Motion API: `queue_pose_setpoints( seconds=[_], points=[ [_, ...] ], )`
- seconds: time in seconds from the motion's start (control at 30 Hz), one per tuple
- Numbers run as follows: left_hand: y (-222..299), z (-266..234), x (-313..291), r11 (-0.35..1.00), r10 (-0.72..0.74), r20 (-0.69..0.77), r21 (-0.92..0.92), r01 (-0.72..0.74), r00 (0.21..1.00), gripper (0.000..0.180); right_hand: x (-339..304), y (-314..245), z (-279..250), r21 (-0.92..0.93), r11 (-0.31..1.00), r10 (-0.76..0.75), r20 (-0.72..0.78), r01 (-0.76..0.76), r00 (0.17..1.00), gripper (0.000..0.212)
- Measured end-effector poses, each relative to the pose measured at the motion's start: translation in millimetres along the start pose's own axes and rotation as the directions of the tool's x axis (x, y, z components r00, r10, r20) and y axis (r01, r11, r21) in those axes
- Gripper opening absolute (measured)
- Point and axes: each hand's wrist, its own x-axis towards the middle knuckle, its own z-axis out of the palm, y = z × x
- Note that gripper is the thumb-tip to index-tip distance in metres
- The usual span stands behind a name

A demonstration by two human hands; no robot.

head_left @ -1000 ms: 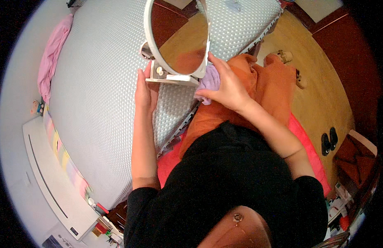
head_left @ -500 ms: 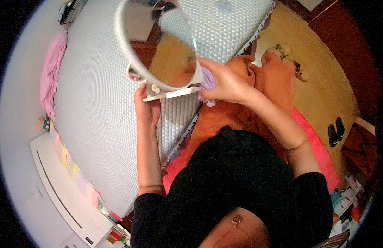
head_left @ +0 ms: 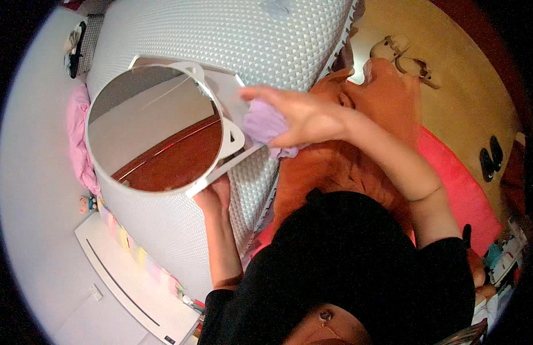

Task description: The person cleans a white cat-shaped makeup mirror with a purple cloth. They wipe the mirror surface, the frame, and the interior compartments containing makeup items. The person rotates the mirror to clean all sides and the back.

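A round white-framed mirror (head_left: 157,123) is held up at an angle over the bed; its glass reflects a pale wall and red-brown wood. It is attached to a white stand or tray (head_left: 226,91) by white brackets. My left hand (head_left: 216,194) grips the stand's near edge from below, its fingertips mostly hidden behind it. In my right hand (head_left: 307,118) is a crumpled light purple cloth (head_left: 262,122), pressed against the stand's right side. Those fingers are bent round the cloth and slightly blurred.
Under the mirror spreads a bed with a grey-white woven mat (head_left: 243,37). A pink cloth (head_left: 81,138) lies along the left wall, above a white panel-like unit (head_left: 134,282). Beige sandals (head_left: 390,47) and black slippers (head_left: 492,158) rest on the floor at right.
The mirror has swung left and turned, so its stand now shows on the right. My right hand has moved left with the cloth. My left hand has moved slightly down and right.
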Motion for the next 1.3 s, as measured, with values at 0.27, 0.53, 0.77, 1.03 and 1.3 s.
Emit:
queue_pose_setpoints(
  seconds=[0.27,0.53,0.77,1.03,1.3],
  points=[
    [0.6,40.5,-12.3,0.980,0.021,0.066,0.198,-0.033,0.998,0.060,70.0,15.6,17.4,-0.139,0.929,-0.364,-0.498,0.342,0.787,0.050],
    [2.4,38.7,-12.3,0.986,-0.021,0.208,0.163,-0.014,0.978,0.068,12.3,14.7,74.8,0.007,0.995,-0.083,-0.518,0.102,0.851,0.038],
    [4.3,15.7,-11.0,0.990,-0.021,0.114,0.138,0.005,0.993,0.070,37.3,19.6,59.0,-0.020,0.999,-0.031,-0.459,0.025,0.888,0.032],
    [-1.8,42.7,-11.1,0.979,0.018,-0.069,0.202,-0.004,0.997,0.062,70.5,57.9,53.2,-0.050,0.996,0.039,-0.555,-0.080,0.831,0.028],
    [-4.4,27.4,-3.8,0.999,0.033,-0.003,0.000,-0.033,0.999,0.043,7.0,39.3,63.3,-0.120,0.982,0.090,-0.394,-0.149,0.915,0.027]
  ],
)
